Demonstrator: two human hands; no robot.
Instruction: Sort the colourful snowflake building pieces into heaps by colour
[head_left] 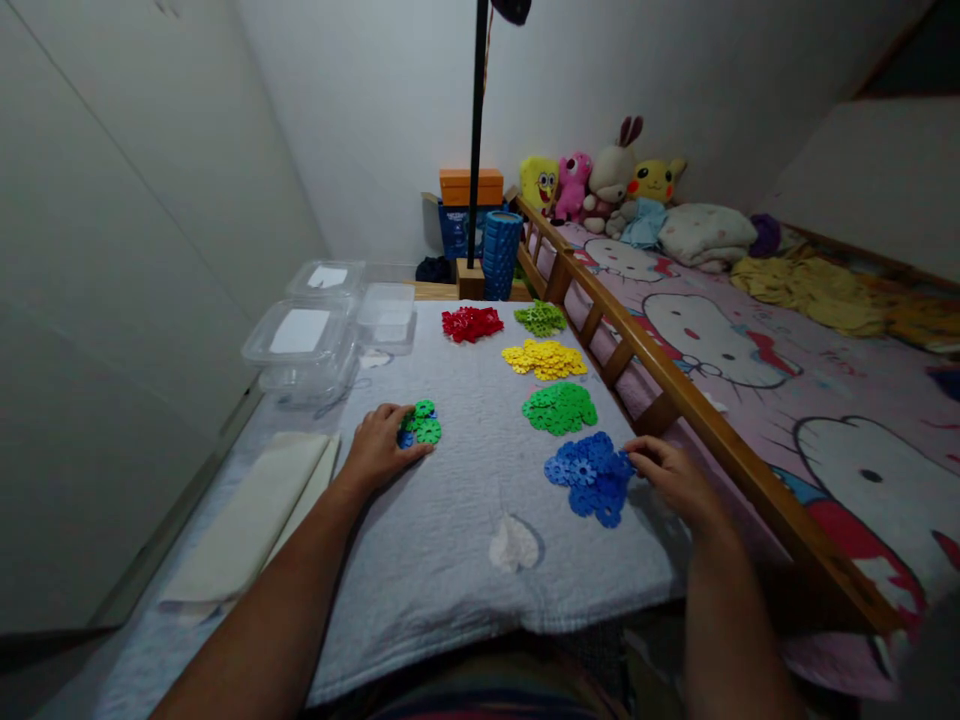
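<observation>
My left hand (382,443) curls round a small cluster of joined green and blue snowflake discs (427,430), which rests on the cloth. Thumb and fingers sit at its left side and partly hide it. At the right edge of a pile of blue snowflake discs (589,472), my right hand (666,472) pinches a blue disc between thumb and finger. Just behind the blue pile lies a heap of green discs (560,408). Farther back are yellow discs (545,358), light green discs (540,318) and red pieces (472,323).
Clear plastic boxes with lids (300,335) are stacked at the back left, beside a folded cream cloth (251,510). A wooden bed rail (637,340) runs along the right side. A black lamp pole (477,140) and a blue textured cylinder (501,255) stand at the back.
</observation>
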